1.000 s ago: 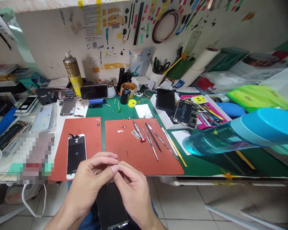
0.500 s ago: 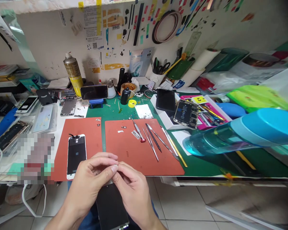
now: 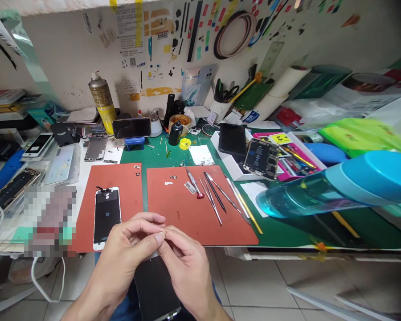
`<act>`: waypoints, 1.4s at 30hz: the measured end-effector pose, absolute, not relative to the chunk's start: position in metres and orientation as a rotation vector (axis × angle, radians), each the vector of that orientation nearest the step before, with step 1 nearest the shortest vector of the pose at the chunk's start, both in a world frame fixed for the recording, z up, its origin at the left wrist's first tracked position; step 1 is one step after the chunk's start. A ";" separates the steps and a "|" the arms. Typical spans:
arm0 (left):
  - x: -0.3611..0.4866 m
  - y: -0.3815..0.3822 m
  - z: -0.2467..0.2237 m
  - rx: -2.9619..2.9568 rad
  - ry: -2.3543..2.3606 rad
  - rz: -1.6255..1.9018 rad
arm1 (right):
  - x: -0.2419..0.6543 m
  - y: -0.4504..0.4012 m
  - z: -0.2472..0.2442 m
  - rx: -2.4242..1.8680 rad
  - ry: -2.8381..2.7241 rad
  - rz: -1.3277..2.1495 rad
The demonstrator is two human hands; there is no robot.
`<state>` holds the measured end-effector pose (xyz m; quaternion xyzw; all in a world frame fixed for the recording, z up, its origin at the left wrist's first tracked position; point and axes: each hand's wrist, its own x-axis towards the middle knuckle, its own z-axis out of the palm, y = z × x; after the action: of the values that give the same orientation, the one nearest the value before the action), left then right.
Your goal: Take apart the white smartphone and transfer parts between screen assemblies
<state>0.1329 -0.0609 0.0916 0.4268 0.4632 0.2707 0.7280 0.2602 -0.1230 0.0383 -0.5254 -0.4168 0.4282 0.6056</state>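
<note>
Head view: blue bottle sits slightly rightward since earlier frame, both hands' pose unchanged | left hand and right hand meet, fingertips pinched close; anything between hidden, cannot tell | dark phone panel just below fingers, over lap | white-framed panel on left red mat

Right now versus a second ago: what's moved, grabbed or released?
Nothing visibly grabbed or released. Only the view shifted slightly: the water bottle and screwdriver sit a touch further right in frame, probably head motion. The left hand and right hand stay together, fingertips meeting near the far end of the dark phone panel. The white-framed screen stays on the red mat.
</note>
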 end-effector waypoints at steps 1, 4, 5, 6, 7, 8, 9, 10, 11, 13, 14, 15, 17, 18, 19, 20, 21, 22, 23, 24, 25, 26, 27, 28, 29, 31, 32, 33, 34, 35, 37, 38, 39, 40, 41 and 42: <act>0.133 -0.061 0.092 0.932 1.020 0.594 | 0.260 -0.123 0.038 -1.217 -0.967 0.985; 0.134 -0.060 0.093 0.897 1.026 0.586 | 0.260 -0.123 0.039 -1.236 -0.974 0.956; 0.135 -0.060 0.094 0.894 1.032 0.587 | 0.260 -0.123 0.040 -1.240 -0.971 0.949; 0.136 -0.059 0.094 0.896 1.037 0.589 | 0.260 -0.123 0.041 -1.238 -0.964 0.950; 0.137 -0.058 0.095 0.900 1.043 0.592 | 0.260 -0.123 0.041 -1.230 -0.954 0.964; 0.138 -0.057 0.095 0.903 1.049 0.592 | 0.260 -0.122 0.041 -1.215 -0.938 0.987; 0.138 -0.057 0.095 0.904 1.054 0.592 | 0.261 -0.122 0.041 -1.197 -0.920 1.017; 0.139 -0.056 0.095 0.900 1.058 0.588 | 0.261 -0.121 0.041 -1.179 -0.902 1.050; 0.139 -0.056 0.095 0.893 1.061 0.582 | 0.261 -0.121 0.041 -1.164 -0.883 1.078; 0.139 -0.056 0.095 0.886 1.071 0.562 | 0.261 -0.120 0.039 -1.151 -0.848 1.121; 0.138 -0.056 0.094 0.889 1.077 0.553 | 0.261 -0.120 0.038 -1.150 -0.836 1.135; 0.138 -0.056 0.094 0.892 1.084 0.546 | 0.261 -0.120 0.038 -1.150 -0.830 1.144; 0.137 -0.056 0.093 0.899 1.091 0.545 | 0.261 -0.120 0.037 -1.153 -0.829 1.146; 0.137 -0.056 0.093 0.902 1.086 0.551 | 0.260 -0.120 0.037 -1.157 -0.832 1.141; 0.137 -0.055 0.092 0.907 1.075 0.557 | 0.260 -0.121 0.037 -1.162 -0.835 1.131; 0.137 -0.055 0.091 0.914 1.065 0.566 | 0.260 -0.121 0.037 -1.167 -0.838 1.122; 0.136 -0.054 0.091 0.923 1.058 0.575 | 0.260 -0.121 0.038 -1.170 -0.842 1.115; 0.136 -0.053 0.090 0.930 1.056 0.583 | 0.260 -0.121 0.038 -1.173 -0.848 1.112; 0.136 -0.053 0.090 0.933 1.061 0.588 | 0.260 -0.120 0.038 -1.178 -0.857 1.111; 0.136 -0.053 0.089 0.932 1.068 0.591 | 0.260 -0.120 0.039 -1.184 -0.869 1.110; 0.136 -0.053 0.089 0.925 1.074 0.590 | 0.261 -0.120 0.039 -1.195 -0.884 1.109; 0.136 -0.053 0.088 0.916 1.078 0.588 | 0.261 -0.120 0.039 -1.208 -0.900 1.107; 0.136 -0.053 0.088 0.908 1.078 0.585 | 0.262 -0.120 0.039 -1.220 -0.913 1.105; 0.137 -0.053 0.088 0.901 1.075 0.583 | 0.262 -0.121 0.039 -1.232 -0.924 1.105; 0.137 -0.054 0.088 0.897 1.071 0.580 | 0.262 -0.121 0.039 -1.241 -0.929 1.110; 0.138 -0.054 0.087 0.892 1.064 0.582 | 0.262 -0.123 0.039 -1.245 -0.925 1.126; 0.138 -0.054 0.087 0.890 1.060 0.586 | 0.262 -0.124 0.039 -1.239 -0.917 1.135; 0.137 -0.055 0.086 0.882 1.063 0.598 | 0.262 -0.125 0.038 -1.233 -0.909 1.145; 0.136 -0.055 0.086 0.869 1.071 0.621 | 0.263 -0.126 0.038 -1.228 -0.904 1.154; 0.134 -0.056 0.085 0.851 1.086 0.659 | 0.264 -0.127 0.037 -1.230 -0.897 1.157; 0.128 -0.060 0.081 0.809 1.119 0.752 | 0.267 -0.128 0.033 -1.266 -0.869 1.143; 0.124 -0.064 0.079 0.788 1.134 0.791 | 0.270 -0.127 0.031 -1.296 -0.841 1.122; 0.120 -0.068 0.076 0.773 1.142 0.803 | 0.273 -0.126 0.029 -1.325 -0.805 1.091; 0.117 -0.074 0.073 0.766 1.142 0.789 | 0.275 -0.123 0.027 -1.350 -0.770 1.055; 0.115 -0.079 0.070 0.766 1.136 0.756 | 0.277 -0.121 0.026 -1.373 -0.741 1.020; 0.113 -0.085 0.067 0.775 1.122 0.715 | 0.278 -0.117 0.027 -1.390 -0.723 0.991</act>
<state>0.1132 -0.0849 0.0669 0.3504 0.5073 0.3233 0.7179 0.2782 -0.1173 0.0267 -0.5995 -0.3119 0.4277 0.6003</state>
